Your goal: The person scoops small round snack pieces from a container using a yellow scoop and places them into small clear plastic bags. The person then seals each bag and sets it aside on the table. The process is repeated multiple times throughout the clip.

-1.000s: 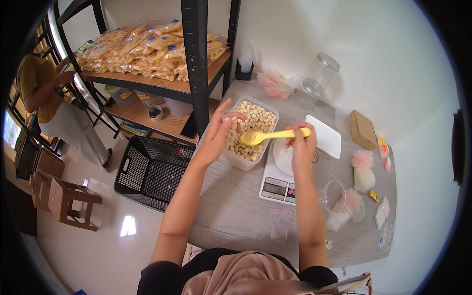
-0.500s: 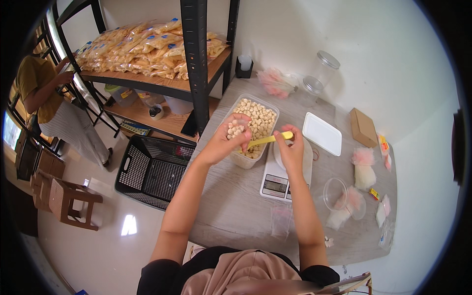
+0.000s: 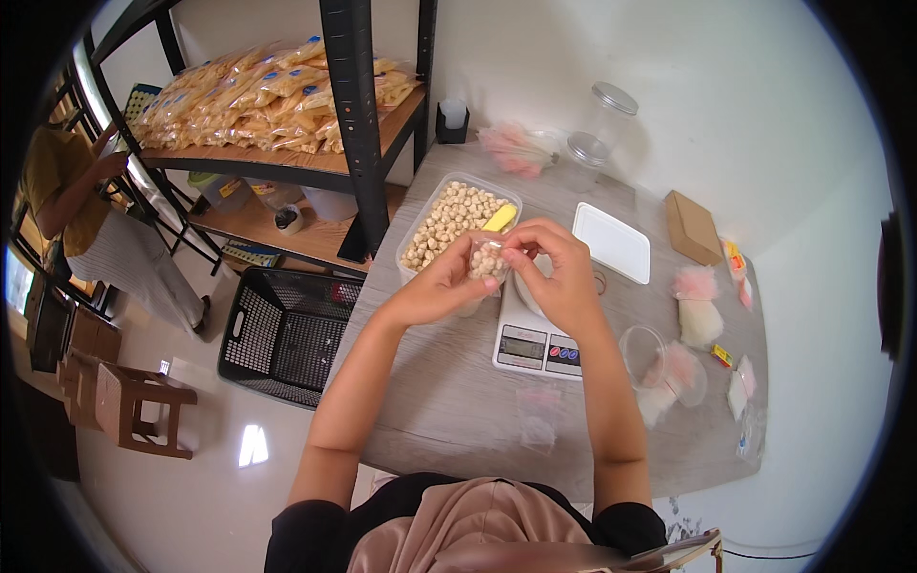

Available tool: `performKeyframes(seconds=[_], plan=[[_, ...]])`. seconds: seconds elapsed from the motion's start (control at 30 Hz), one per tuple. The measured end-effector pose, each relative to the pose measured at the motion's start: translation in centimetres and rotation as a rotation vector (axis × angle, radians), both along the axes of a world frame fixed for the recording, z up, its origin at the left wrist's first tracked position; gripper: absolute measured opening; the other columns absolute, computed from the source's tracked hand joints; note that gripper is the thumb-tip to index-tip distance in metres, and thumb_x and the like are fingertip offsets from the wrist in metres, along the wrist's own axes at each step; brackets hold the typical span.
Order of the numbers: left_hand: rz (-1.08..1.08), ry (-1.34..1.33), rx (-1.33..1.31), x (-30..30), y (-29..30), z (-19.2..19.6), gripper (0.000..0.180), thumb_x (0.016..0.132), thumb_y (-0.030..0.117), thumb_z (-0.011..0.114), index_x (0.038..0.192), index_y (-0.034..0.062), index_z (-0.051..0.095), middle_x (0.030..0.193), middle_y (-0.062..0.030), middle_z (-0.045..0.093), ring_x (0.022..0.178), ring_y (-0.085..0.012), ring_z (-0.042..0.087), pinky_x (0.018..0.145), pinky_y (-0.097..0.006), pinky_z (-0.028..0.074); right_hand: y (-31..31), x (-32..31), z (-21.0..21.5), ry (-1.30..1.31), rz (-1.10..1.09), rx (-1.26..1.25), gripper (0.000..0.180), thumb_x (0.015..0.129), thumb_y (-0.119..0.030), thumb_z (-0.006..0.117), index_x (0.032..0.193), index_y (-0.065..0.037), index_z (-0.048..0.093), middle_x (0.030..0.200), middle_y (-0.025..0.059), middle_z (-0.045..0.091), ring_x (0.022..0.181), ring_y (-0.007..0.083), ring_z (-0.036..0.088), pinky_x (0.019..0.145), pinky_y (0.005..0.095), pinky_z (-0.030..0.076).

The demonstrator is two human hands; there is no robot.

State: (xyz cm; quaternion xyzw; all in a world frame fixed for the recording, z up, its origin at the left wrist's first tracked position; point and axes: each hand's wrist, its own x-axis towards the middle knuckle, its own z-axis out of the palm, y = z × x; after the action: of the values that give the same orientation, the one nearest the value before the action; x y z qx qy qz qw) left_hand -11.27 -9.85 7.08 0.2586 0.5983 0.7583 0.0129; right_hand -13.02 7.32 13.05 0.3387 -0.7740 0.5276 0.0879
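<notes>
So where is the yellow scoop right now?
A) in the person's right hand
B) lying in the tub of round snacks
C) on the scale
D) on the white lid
B: the yellow scoop rests in the tub among the snacks, while both the left hand and the right hand pinch a small clear bag above the scale.

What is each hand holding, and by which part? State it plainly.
Both hands hold one small clear bag of pale round snacks: left hand grips its lower left side, right hand pinches its upper right edge, above the scale.
</notes>
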Motion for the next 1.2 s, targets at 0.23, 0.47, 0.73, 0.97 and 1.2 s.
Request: performKeyframes(seconds=[0.23, 0.47, 0.73, 0.97, 1.2], plan=[[-0.106, -0.088, -0.154, 0.5, 0.9, -0.2, 0.045, 0.09, 0.013, 0.062, 0.129, 0.0006, 0.043, 0.107, -0.005, 0.06, 0.102, -0.0116, 0.057, 0.088, -0.027, 0.045, 1.6, 0.9, -0.6, 0.197, -0.118, 0.054, 0.008, 0.081, -0.005, 0.065, 0.086, 0.001, 0.062, 0.092, 0.0074, 0.06, 0.074, 0.0172, 0.06, 0.066, 0.0279, 0.048], [0.027, 0.095, -0.296, 1.2, 2.3, -0.1, 0.035, 0.09, 0.014, 0.062, 0.12, 0.0018, 0.05, 0.104, -0.004, 0.058, 0.092, -0.01, 0.057, 0.08, -0.026, 0.046, 3.3, 1.6, -0.8, -0.088, -0.074, 0.024, 0.006, 0.084, -0.001, 0.062, 0.09, 0.001, 0.061, 0.096, 0.0077, 0.062, 0.082, 0.0124, 0.059, 0.074, 0.0271, 0.049], [0.064, -0.055, -0.056, 0.7, 2.7, -0.5, 0.019, 0.089, 0.014, 0.064, 0.103, 0.0018, 0.057, 0.094, -0.0009, 0.06, 0.086, -0.0076, 0.056, 0.075, -0.023, 0.047, 3.6, 2.9, -1.5, 0.063, -0.154, 0.086, 0.009, 0.083, -0.006, 0.064, 0.088, 0.001, 0.061, 0.08, 0.01, 0.065, 0.074, 0.0177, 0.062, 0.067, 0.029, 0.048], [0.061, -0.103, -0.028, 1.2, 3.5, -0.5, 0.017, 0.088, 0.012, 0.065, 0.1, 0.0021, 0.058, 0.092, -0.0019, 0.061, 0.084, -0.008, 0.058, 0.072, -0.023, 0.048, 3.2, 2.8, -3.1, 0.133, -0.223, -0.043, 0.006, 0.084, -0.004, 0.062, 0.089, 0.0, 0.061, 0.083, 0.01, 0.064, 0.074, 0.02, 0.063, 0.066, 0.0289, 0.049], [0.093, -0.246, 0.165, 0.9, 3.8, -0.8, 0.011, 0.092, 0.014, 0.058, 0.099, 0.0063, 0.056, 0.092, -0.0008, 0.06, 0.084, -0.0069, 0.056, 0.072, -0.024, 0.049, 2.6, 1.1, -3.6, -0.102, -0.117, -0.133, 0.022, 0.084, -0.003, 0.064, 0.104, -0.001, 0.056, 0.09, 0.0054, 0.063, 0.083, 0.0108, 0.06, 0.067, 0.0238, 0.047]])
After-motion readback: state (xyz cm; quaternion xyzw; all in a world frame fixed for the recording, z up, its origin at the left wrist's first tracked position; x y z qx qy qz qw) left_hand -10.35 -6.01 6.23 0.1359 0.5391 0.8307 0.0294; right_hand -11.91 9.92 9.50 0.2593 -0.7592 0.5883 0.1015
